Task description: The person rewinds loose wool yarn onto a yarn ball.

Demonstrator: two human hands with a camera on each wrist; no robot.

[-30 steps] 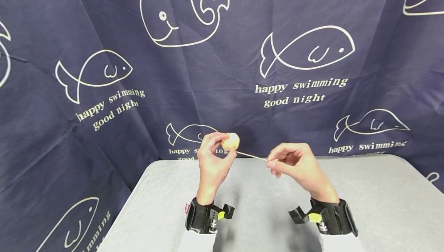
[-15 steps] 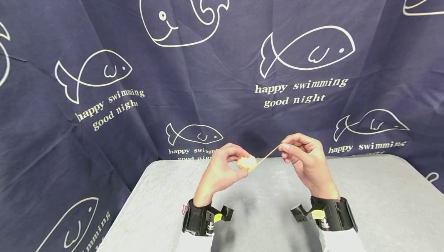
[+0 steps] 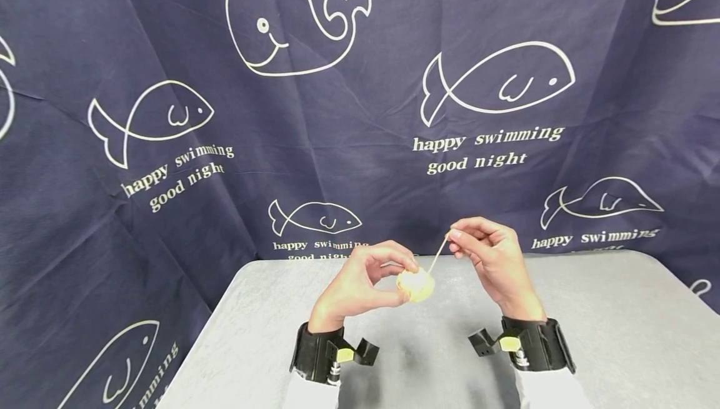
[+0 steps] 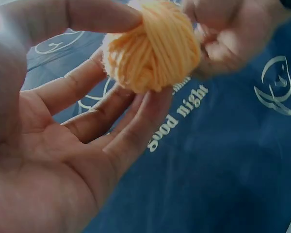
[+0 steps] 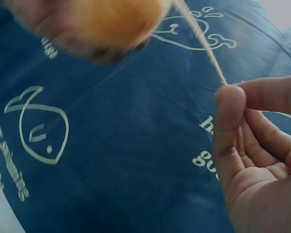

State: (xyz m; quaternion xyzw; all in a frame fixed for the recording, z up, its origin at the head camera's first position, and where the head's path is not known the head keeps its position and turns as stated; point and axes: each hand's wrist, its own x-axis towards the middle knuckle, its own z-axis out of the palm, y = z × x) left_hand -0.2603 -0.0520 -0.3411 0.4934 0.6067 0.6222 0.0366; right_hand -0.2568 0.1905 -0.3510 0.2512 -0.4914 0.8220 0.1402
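A small ball of yellow-orange yarn (image 3: 416, 284) is held above the table between the thumb and fingers of my left hand (image 3: 362, 284). Its wound strands show clearly on the ball (image 4: 157, 51) in the left wrist view. From the ball a taut strand of yarn (image 3: 439, 254) slants up to my right hand (image 3: 495, 259), which pinches it between thumb and forefinger. In the right wrist view the strand (image 5: 202, 39) runs up from the fingertips toward the blurred ball (image 5: 119, 22).
Under both hands lies a light grey table (image 3: 427, 359) with rounded far corners. A dark blue curtain (image 3: 360, 127) printed with white whales, fish and lettering hangs behind and to the left. Each wrist wears a black strap with a camera mount.
My left hand has moved right and down with the yarn ball, turning it. My right hand rose and went right, then slightly back left. The strand between them now stands steeper and looks shorter.
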